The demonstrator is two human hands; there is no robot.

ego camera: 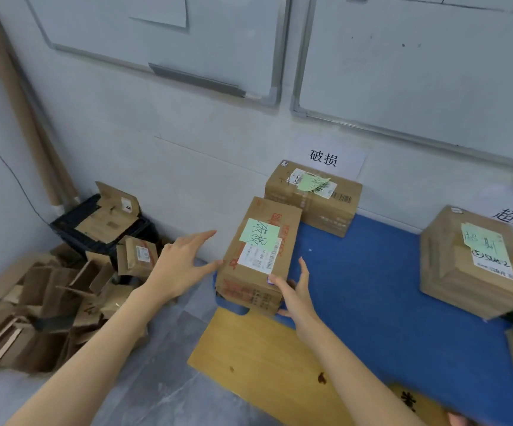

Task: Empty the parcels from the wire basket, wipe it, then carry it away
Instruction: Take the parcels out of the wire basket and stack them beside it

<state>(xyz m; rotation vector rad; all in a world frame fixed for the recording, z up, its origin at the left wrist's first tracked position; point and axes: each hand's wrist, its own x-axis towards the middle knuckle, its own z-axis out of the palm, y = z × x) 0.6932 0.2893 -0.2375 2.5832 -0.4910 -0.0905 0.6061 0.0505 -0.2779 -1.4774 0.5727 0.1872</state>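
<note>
A blue mat (387,302) lies under the right hand (298,299), a large box (470,262) well to its right; between the hands a parcel (258,256) rests on the mat's edge, the left hand (178,265) spread wide and touching its side, the right hand's straight fingers at its near corner

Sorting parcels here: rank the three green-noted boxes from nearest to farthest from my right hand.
1. Front box, touching the right hand.
2. Rear box, just behind the first.
3. Far-right box, across the blue mat.
</note>
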